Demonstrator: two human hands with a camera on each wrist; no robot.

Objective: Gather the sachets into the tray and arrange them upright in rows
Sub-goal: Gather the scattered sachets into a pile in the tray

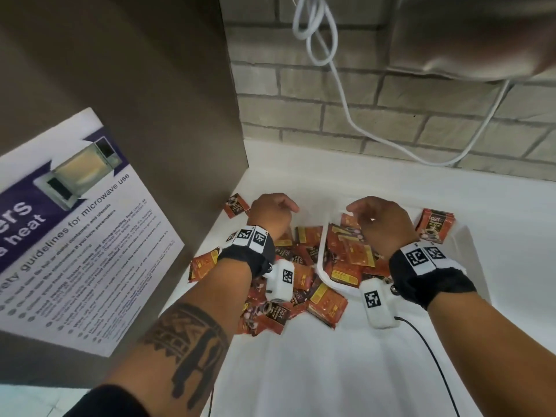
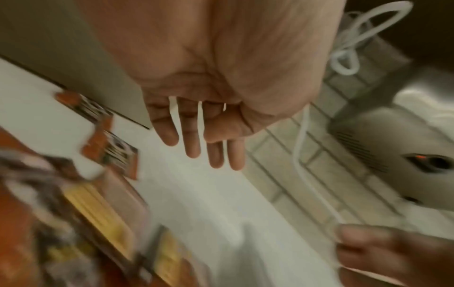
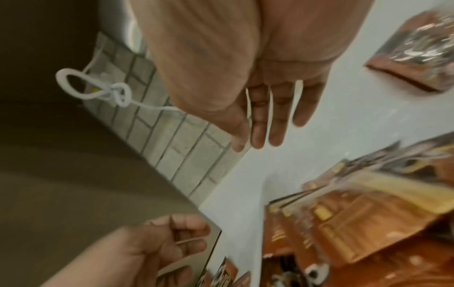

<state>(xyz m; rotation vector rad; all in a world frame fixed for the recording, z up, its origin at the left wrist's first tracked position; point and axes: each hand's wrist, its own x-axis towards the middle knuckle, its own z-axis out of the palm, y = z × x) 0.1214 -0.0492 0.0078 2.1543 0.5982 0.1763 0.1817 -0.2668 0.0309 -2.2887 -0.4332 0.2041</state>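
Red and orange coffee sachets [image 1: 301, 293] lie in a loose heap on the white counter, left of a white tray [image 1: 322, 260]. More sachets [image 1: 350, 257] lie flat and jumbled inside the tray. A small stack of sachets [image 1: 434, 225] leans upright at the tray's far right. One lone sachet [image 1: 236, 205] lies by the brown panel. My left hand [image 1: 279, 206] hovers over the far end of the heap, fingers relaxed and holding nothing [image 2: 206, 151]. My right hand [image 1: 364, 212] hovers over the tray's sachets, fingers straight and also holding nothing [image 3: 267, 134].
A brown panel with a microwave safety poster [image 1: 75, 236] walls off the left side. A brick wall [image 1: 391, 121] runs behind the counter, with a white cable [image 1: 331, 70] hanging down it. A grey appliance [image 1: 469, 34] overhangs at top right.
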